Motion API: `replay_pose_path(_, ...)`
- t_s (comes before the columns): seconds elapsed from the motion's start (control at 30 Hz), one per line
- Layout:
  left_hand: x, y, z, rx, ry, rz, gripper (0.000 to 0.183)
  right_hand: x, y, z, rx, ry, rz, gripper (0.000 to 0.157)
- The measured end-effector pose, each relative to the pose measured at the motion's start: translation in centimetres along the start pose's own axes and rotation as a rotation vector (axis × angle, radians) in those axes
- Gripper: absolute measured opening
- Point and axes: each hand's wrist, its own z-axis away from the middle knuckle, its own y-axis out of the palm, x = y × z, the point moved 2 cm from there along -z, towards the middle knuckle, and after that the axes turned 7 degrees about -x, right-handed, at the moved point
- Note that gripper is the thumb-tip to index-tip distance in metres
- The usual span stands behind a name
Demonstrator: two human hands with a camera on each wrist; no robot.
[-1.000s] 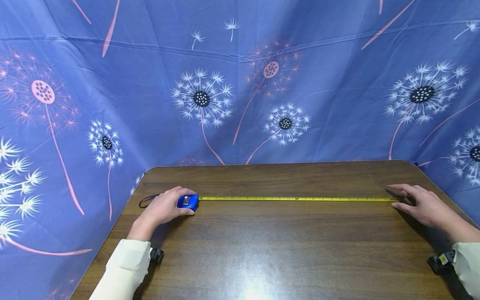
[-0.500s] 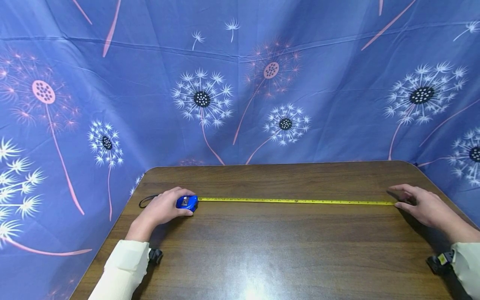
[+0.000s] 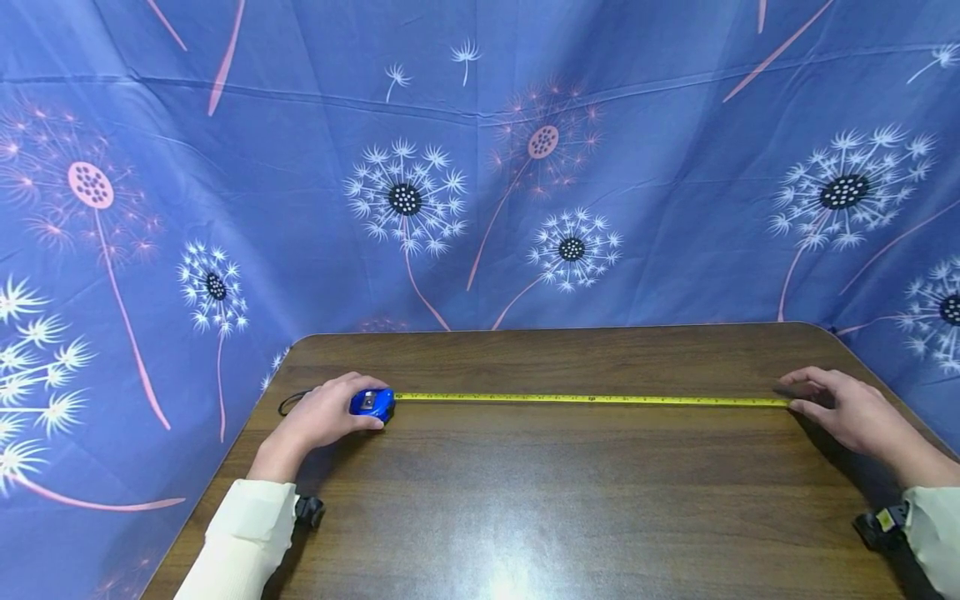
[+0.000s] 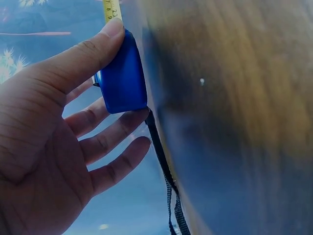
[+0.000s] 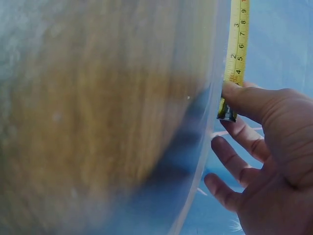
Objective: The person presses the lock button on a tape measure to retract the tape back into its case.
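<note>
My left hand (image 3: 326, 415) grips the blue case of a tape measure (image 3: 372, 404) between thumb and fingers, at the left of the table. In the left wrist view the thumb lies along the blue case (image 4: 123, 73), and a black strap (image 4: 161, 152) hangs from its lower end. A yellow blade (image 3: 585, 399) stretches straight across to the right side. There my right hand (image 3: 855, 410) pinches the blade close to its tip. The right wrist view shows the metal end hook (image 5: 226, 117) just past the thumb, with the blade's numbers (image 5: 238, 44) facing outward.
The brown wooden table (image 3: 525, 483) has rounded far corners and a glossy light reflection near the front. A blue cloth (image 3: 480, 183) with dandelion prints hangs behind and beside it. Small black cameras (image 3: 309, 511) sit at both wrists.
The blade's right end dipped slightly and came back up a little. The fingers of my right hand have drawn a bit closer together. My left hand and the case have shifted slightly left.
</note>
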Motion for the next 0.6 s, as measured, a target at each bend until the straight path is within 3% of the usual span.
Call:
replay_pose_path(0.2, 0.0, -0.5, -0.1, 0.002, -0.007, 0.016, 0.061, 0.1, -0.3, -0.3, -0.034, -0.013, -0.040, 0.030)
replay_pose_path(0.4, 0.0, -1.0, -0.2, -0.012, -0.015, 0.037, 0.060, 0.1, -0.9, -1.0, -0.133, -0.076, -0.055, 0.029)
replay_pose_path(0.6, 0.0, -1.4, -0.4, -0.054, 0.026, 0.062, 0.057, 0.3, -1.3, -1.4, -0.153, -0.083, -0.055, 0.025)
